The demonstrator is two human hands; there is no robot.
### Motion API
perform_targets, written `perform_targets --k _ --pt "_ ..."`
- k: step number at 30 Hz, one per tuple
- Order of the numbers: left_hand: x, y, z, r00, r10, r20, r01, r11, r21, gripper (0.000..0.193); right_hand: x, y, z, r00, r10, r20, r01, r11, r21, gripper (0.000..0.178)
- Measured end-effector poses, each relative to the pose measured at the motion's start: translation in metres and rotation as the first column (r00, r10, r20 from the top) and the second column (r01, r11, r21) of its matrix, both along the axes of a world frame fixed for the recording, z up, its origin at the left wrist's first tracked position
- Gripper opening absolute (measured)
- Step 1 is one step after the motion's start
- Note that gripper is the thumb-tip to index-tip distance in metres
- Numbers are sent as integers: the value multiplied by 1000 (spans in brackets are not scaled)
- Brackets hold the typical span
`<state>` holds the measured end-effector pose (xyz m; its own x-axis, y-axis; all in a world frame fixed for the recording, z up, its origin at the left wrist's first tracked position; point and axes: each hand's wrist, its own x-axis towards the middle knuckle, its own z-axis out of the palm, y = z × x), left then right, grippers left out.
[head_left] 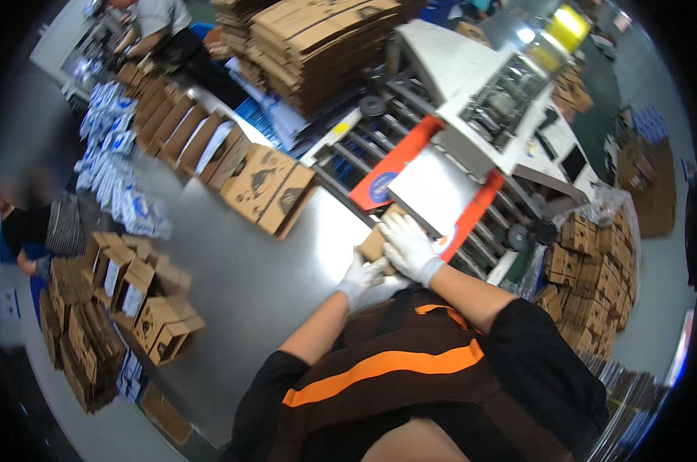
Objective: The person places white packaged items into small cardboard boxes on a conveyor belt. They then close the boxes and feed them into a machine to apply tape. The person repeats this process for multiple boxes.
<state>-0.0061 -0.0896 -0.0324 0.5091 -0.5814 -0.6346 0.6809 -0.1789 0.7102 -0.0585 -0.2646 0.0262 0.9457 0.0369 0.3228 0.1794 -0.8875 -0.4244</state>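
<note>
In front of my body, at the near end of a roller conveyor, is a small brown cardboard box [372, 244]. My left hand [364, 276], in a white glove, grips its near left side, the fingers partly bent round it. My right hand [408, 245], also gloved in white, lies over its right side with the fingers closed along the top. Much of the box is covered by the gloves. Just beyond my right hand, a white machine [460, 73] with red side guides [398, 165] and a pale flat plate [434, 189] stands over the rollers.
A row of open printed cartons [264, 185] stands on the metal table [240, 285], beside a heap of white-blue packets [117, 169]. More cartons [160, 327] stand at the left edge. Stacked flat cardboard [317, 46] rises behind. Bundled boxes [587, 269] lie at right. Two people work at left.
</note>
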Motion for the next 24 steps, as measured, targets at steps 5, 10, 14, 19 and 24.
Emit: perform_targets --k 5,10,14,19,24 --pt "95 31 75 814 -233 531 61 945 321 30 21 25 31 977 171 -126 -125 942 311 41" --pt "289 126 63 242 -340 909 -434 800 415 60 154 46 -6 977 -58 -203 139 899 414 51" --pt "340 142 18 718 -399 570 -178 687 705 74 239 45 -83 914 -142 -381 293 880 374 54" --pt "320 183 -6 705 -395 589 -81 780 621 60 217 72 -60 706 -37 -707 259 943 209 32" --pt "204 179 -25 902 -385 195 180 747 640 61 121 67 25 849 -15 -528 236 905 353 20"
